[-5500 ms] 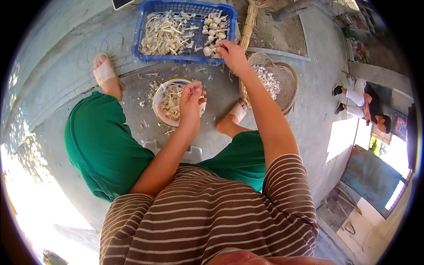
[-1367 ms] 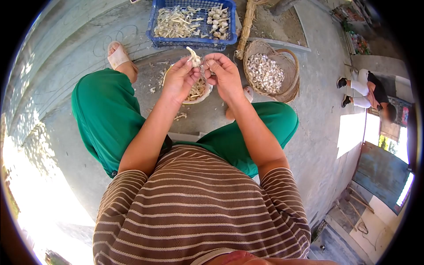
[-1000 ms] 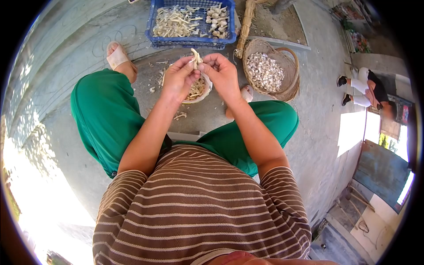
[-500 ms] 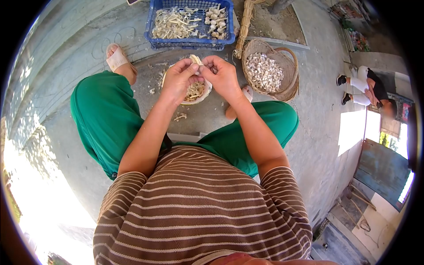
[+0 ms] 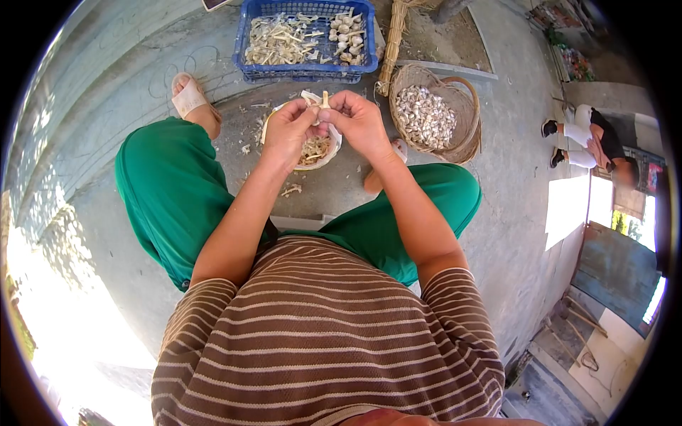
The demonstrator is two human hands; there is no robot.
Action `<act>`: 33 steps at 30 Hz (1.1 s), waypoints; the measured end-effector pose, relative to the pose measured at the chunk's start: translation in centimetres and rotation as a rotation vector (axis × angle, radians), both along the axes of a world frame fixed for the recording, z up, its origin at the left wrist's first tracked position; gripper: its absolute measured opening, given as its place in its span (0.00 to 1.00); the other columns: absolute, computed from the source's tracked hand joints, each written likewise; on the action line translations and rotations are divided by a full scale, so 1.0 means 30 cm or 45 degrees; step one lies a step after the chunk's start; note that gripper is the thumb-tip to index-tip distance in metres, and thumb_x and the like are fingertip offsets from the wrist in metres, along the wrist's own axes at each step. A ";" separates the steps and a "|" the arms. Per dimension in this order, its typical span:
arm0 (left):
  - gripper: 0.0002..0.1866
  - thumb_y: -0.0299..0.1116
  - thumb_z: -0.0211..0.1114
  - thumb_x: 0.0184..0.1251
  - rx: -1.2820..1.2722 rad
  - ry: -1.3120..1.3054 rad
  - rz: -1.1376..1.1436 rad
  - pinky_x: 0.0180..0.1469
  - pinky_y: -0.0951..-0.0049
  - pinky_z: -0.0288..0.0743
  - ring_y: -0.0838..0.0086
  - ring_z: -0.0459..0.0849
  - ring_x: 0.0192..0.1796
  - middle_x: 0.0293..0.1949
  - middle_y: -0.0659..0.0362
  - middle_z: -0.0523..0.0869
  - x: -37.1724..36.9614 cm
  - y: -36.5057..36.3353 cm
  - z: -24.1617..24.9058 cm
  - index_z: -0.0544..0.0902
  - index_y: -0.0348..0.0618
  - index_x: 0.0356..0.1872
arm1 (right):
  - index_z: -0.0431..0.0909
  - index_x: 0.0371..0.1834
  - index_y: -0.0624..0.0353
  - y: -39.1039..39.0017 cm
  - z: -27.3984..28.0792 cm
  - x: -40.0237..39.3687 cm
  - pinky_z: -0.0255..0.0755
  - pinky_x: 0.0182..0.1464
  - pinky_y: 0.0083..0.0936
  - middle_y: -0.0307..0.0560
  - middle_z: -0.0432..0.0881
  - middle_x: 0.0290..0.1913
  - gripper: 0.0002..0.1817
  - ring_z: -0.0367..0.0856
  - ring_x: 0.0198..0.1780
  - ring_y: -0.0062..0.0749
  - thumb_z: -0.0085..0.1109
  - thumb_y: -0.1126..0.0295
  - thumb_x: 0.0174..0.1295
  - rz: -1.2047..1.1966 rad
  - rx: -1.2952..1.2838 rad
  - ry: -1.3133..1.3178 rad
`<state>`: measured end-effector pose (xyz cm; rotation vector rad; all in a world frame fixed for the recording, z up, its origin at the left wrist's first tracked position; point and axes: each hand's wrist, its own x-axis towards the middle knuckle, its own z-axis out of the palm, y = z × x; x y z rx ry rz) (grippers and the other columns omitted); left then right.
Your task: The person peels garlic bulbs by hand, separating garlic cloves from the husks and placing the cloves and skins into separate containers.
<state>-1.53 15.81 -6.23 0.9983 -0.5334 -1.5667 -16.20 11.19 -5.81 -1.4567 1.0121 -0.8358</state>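
Observation:
My left hand (image 5: 290,131) and my right hand (image 5: 357,124) meet above a white bowl (image 5: 332,150) holding dry garlic scraps. Between the fingertips of both is a garlic bulb (image 5: 317,101), its pale skin and stem sticking up. The fingers of each hand are pinched on it and partly cover it. Right of the bowl, a wicker basket (image 5: 467,136) holds many garlic cloves (image 5: 426,117). Beyond my hands, a blue crate (image 5: 305,71) has peels and stems (image 5: 280,39) on its left and whole garlic bulbs (image 5: 347,35) on its right.
A straw bundle (image 5: 392,50) lies between crate and basket. My knees in green trousers (image 5: 170,192) flank the bowl. Peel bits are scattered on the concrete floor (image 5: 284,190). Another person (image 5: 602,138) is at the far right, near a metal panel (image 5: 616,273).
The garlic between my hands has turned and opened out, with skin and stem now standing apart. My fingers have shifted slightly on it.

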 end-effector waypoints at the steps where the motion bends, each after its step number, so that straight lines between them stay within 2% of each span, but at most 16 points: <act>1: 0.07 0.27 0.57 0.67 0.026 0.012 0.001 0.38 0.75 0.77 0.77 0.80 0.33 0.35 0.59 0.81 -0.001 0.002 0.000 0.77 0.36 0.42 | 0.77 0.31 0.64 0.001 0.001 -0.004 0.70 0.31 0.14 0.35 0.80 0.27 0.08 0.74 0.28 0.13 0.66 0.72 0.55 -0.001 -0.001 0.000; 9: 0.07 0.27 0.58 0.66 0.090 0.128 -0.025 0.37 0.76 0.77 0.77 0.80 0.32 0.34 0.60 0.81 0.002 0.005 -0.029 0.78 0.36 0.42 | 0.76 0.32 0.62 0.008 0.001 -0.022 0.59 0.22 0.12 0.32 0.75 0.23 0.06 0.66 0.21 0.11 0.64 0.74 0.56 0.053 0.291 -0.263; 12: 0.05 0.26 0.60 0.64 0.146 0.207 0.012 0.35 0.77 0.79 0.77 0.81 0.30 0.32 0.60 0.82 0.003 0.005 -0.041 0.78 0.37 0.38 | 0.76 0.33 0.61 0.014 0.008 -0.028 0.56 0.23 0.11 0.32 0.74 0.24 0.04 0.64 0.22 0.11 0.61 0.75 0.58 0.092 0.349 -0.356; 16: 0.06 0.25 0.58 0.65 0.163 0.300 -0.031 0.37 0.76 0.77 0.77 0.79 0.32 0.33 0.61 0.81 0.015 -0.001 -0.056 0.77 0.38 0.42 | 0.77 0.35 0.62 0.018 0.025 -0.029 0.56 0.23 0.12 0.32 0.74 0.24 0.04 0.64 0.22 0.11 0.60 0.75 0.59 0.067 0.377 -0.327; 18: 0.07 0.25 0.58 0.65 0.173 0.306 -0.039 0.37 0.76 0.77 0.77 0.79 0.32 0.33 0.61 0.81 0.012 0.000 -0.040 0.77 0.38 0.42 | 0.78 0.35 0.64 0.015 0.031 -0.031 0.64 0.23 0.16 0.34 0.77 0.23 0.06 0.69 0.22 0.13 0.61 0.73 0.58 0.072 0.127 -0.004; 19: 0.07 0.26 0.58 0.66 0.123 0.266 -0.036 0.36 0.77 0.76 0.77 0.79 0.32 0.33 0.61 0.80 0.004 0.004 -0.018 0.76 0.38 0.43 | 0.78 0.35 0.64 0.019 0.036 -0.027 0.64 0.23 0.16 0.34 0.77 0.23 0.06 0.69 0.22 0.13 0.61 0.73 0.58 0.073 0.127 -0.004; 21: 0.07 0.27 0.58 0.66 0.073 0.227 -0.032 0.36 0.77 0.76 0.77 0.78 0.32 0.33 0.61 0.80 -0.003 0.006 -0.005 0.76 0.38 0.43 | 0.78 0.33 0.63 0.031 0.054 -0.015 0.70 0.27 0.22 0.41 0.79 0.23 0.06 0.76 0.23 0.21 0.62 0.72 0.56 -0.002 -0.259 0.206; 22: 0.08 0.29 0.59 0.67 0.007 0.127 -0.056 0.36 0.77 0.75 0.78 0.78 0.32 0.32 0.61 0.80 -0.005 0.007 -0.009 0.75 0.38 0.43 | 0.78 0.33 0.63 0.033 0.064 -0.015 0.70 0.27 0.22 0.41 0.79 0.23 0.06 0.76 0.23 0.21 0.62 0.72 0.56 -0.002 -0.259 0.206; 24: 0.08 0.30 0.59 0.67 -0.058 0.027 -0.079 0.35 0.77 0.75 0.79 0.77 0.32 0.32 0.61 0.80 -0.010 0.007 -0.019 0.75 0.38 0.43 | 0.78 0.31 0.62 0.035 0.082 -0.016 0.73 0.31 0.27 0.49 0.81 0.26 0.06 0.80 0.26 0.34 0.62 0.72 0.53 0.019 -0.450 0.517; 25: 0.10 0.32 0.61 0.66 -0.102 -0.084 -0.050 0.33 0.79 0.74 0.79 0.77 0.30 0.31 0.61 0.80 -0.013 0.004 -0.025 0.75 0.37 0.42 | 0.78 0.31 0.62 0.038 0.086 -0.012 0.73 0.31 0.27 0.49 0.81 0.26 0.06 0.80 0.26 0.34 0.62 0.72 0.53 0.020 -0.449 0.517; 27: 0.12 0.34 0.63 0.65 -0.145 -0.195 -0.021 0.31 0.81 0.74 0.80 0.77 0.27 0.29 0.61 0.80 -0.022 0.005 -0.034 0.75 0.37 0.42 | 0.77 0.30 0.62 0.042 0.088 -0.005 0.74 0.32 0.29 0.53 0.80 0.27 0.07 0.80 0.27 0.40 0.63 0.71 0.52 -0.023 -0.457 0.473; 31: 0.10 0.33 0.62 0.66 -0.250 -0.371 -0.009 0.25 0.82 0.70 0.82 0.75 0.24 0.27 0.62 0.79 -0.028 0.007 -0.047 0.74 0.38 0.40 | 0.77 0.30 0.63 0.038 0.073 -0.004 0.74 0.32 0.29 0.53 0.80 0.27 0.07 0.80 0.27 0.40 0.63 0.71 0.52 -0.020 -0.476 0.501; 33: 0.09 0.33 0.61 0.66 -0.247 -0.415 -0.023 0.24 0.82 0.68 0.84 0.74 0.23 0.27 0.62 0.79 -0.026 0.005 -0.055 0.74 0.38 0.40 | 0.78 0.32 0.63 0.040 0.074 -0.005 0.73 0.32 0.27 0.51 0.81 0.26 0.07 0.80 0.27 0.34 0.63 0.72 0.53 0.021 -0.369 0.452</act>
